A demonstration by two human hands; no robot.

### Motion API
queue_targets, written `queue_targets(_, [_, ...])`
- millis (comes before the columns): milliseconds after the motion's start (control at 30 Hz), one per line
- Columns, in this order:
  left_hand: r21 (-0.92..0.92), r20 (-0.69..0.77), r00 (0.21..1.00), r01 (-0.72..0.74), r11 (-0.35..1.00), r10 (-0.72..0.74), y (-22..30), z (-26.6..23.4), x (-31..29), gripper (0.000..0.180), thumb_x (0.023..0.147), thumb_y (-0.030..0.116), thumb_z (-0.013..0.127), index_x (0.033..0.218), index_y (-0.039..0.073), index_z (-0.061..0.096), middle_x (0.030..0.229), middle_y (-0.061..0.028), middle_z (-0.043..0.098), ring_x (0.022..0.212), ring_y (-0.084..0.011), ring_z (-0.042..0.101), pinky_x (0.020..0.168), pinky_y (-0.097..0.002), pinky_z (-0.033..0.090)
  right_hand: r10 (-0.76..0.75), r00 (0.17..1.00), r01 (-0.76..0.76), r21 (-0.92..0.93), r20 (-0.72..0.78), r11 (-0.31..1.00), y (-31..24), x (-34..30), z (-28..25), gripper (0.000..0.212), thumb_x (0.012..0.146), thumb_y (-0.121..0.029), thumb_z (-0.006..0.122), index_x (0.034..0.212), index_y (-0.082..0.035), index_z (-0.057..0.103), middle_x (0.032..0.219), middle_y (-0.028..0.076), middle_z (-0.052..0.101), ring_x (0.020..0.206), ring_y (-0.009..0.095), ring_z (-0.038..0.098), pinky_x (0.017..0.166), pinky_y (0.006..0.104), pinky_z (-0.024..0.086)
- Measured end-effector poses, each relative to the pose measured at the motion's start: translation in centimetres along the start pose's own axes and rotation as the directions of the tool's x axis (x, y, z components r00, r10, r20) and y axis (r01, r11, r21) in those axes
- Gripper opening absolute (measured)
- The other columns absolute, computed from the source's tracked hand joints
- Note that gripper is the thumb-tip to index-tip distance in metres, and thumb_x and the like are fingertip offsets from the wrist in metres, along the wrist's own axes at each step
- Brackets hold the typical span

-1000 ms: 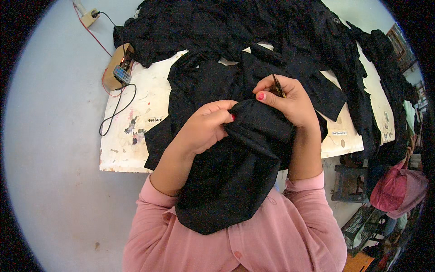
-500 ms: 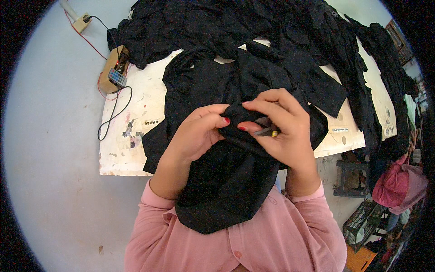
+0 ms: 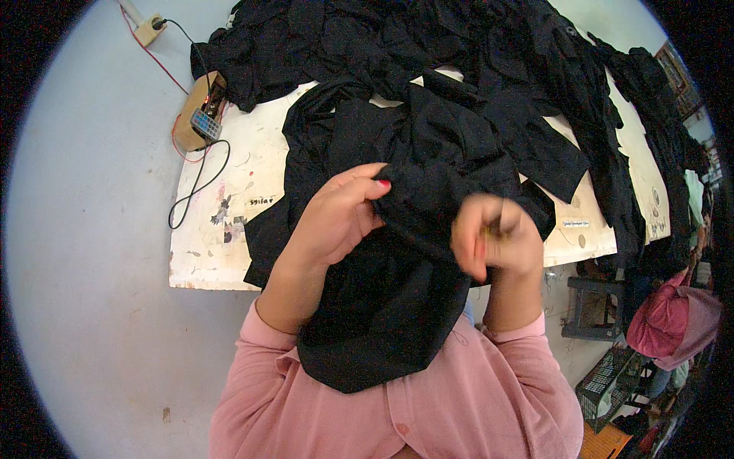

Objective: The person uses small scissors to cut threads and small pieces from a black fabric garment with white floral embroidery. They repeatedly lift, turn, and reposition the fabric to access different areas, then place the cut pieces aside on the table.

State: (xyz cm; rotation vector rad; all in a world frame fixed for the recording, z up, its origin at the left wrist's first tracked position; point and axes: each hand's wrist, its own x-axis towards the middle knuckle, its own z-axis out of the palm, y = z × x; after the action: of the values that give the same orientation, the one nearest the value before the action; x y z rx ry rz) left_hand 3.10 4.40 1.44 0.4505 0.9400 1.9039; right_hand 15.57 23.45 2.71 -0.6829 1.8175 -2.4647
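Black fabric (image 3: pixel 382 306) hangs over the table's near edge and down in front of my pink shirt. My left hand (image 3: pixel 336 218) pinches a fold of this cloth between thumb and fingers, the red thumbnail showing. Off to the right, my right hand (image 3: pixel 497 233) is apart from that fold and smeared by motion, its fingers curled. A dark, blurred tool (image 3: pixel 501 224) sits in its grip; half a second ago it showed as small thread snips with grey blades and a yellow part.
A pale, stained table (image 3: pixel 206 256) bears heaps of black cloth (image 3: pixel 344 46) at the far side and right. At the left lie a brown box (image 3: pixel 197 107), a remote control (image 3: pixel 205 124) and black cable. A grey stool (image 3: pixel 592 306) and a crate (image 3: pixel 604 386) stand at right.
My right hand has let go of the cloth fold and moved right and slightly nearer. My left hand keeps its pinch. The whole view has shifted slightly.
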Motion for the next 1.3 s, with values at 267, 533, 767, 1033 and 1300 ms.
queue_targets(267, [0.768,0.516,0.853,-0.500,0.400,0.076,-0.1,2.6,-1.1,0.027,0.088,0.023,0.063,0.097,-0.003,0.060,0.092,-0.0129,0.059,0.087,-0.0247,0.059,0.077,-0.0321,0.045,-0.019,0.962,-0.151,-0.590,-0.271,0.793,-1.2,-1.3,-1.4,0.048,0.061,-0.016,0.084,0.102,-0.004,0.063,0.086,0.004,0.062,0.060,0.010,0.047,0.054,0.0254,0.038])
queue_targets(533, [0.949,-0.069,0.956,0.150,-0.277,0.284,2.9,-4.3,-3.0,0.067,0.069,0.036,0.077,0.124,0.003,0.054,0.117,-0.0158,0.055,0.106,-0.0310,0.056,0.090,-0.0380,0.046,0.032,0.799,-0.490,-0.617,-0.601,0.616,-3.0,-11.3,-8.7,0.019,0.067,0.006,0.056,0.085,0.001,0.060,0.086,0.006,0.059,0.079,0.018,0.056,0.073,0.0287,0.044])
queue_targets(767, [0.943,-0.175,0.945,0.241,-0.228,0.274,3.9,-6.8,-2.9,0.071,0.069,0.043,0.077,0.123,0.003,0.055,0.111,-0.0166,0.060,0.098,-0.0317,0.059,0.087,-0.0366,0.046,-0.550,0.435,-0.753,-0.623,-0.713,0.212,-3.3,-8.0,-9.6,0.032,0.081,-0.010,0.065,0.112,0.000,0.063,0.106,0.016,0.066,0.097,0.026,0.063,0.087,0.0330,0.048])
queue_targets(1033, [0.991,-0.131,0.758,0.085,0.102,0.639,8.8,-7.4,-0.4,0.028,0.084,0.024,0.061,0.097,0.000,0.065,0.090,-0.0161,0.067,0.086,-0.0239,0.064,0.080,-0.0332,0.047,-0.223,0.832,-0.529,-0.848,-0.509,-0.038,4.1,3.6,-6.2,0.044,0.076,-0.018,0.071,0.115,-0.002,0.059,0.106,0.018,0.066,0.096,0.032,0.065,0.084,0.0370,0.050])
queue_targets(1300, [0.964,-0.115,0.673,-0.100,0.245,0.731,11.8,-5.1,-1.5,0.028,0.093,0.026,0.055,0.107,0.002,0.058,0.094,-0.0063,0.062,0.091,-0.0125,0.054,0.083,-0.0265,0.042,-0.768,0.340,-0.654,-0.723,-0.542,0.221,-1.9,-1.2,-11.9,0.040,0.075,-0.009,0.070,0.113,-0.003,0.060,0.110,0.016,0.061,0.099,0.026,0.060,0.087,0.0353,0.047])
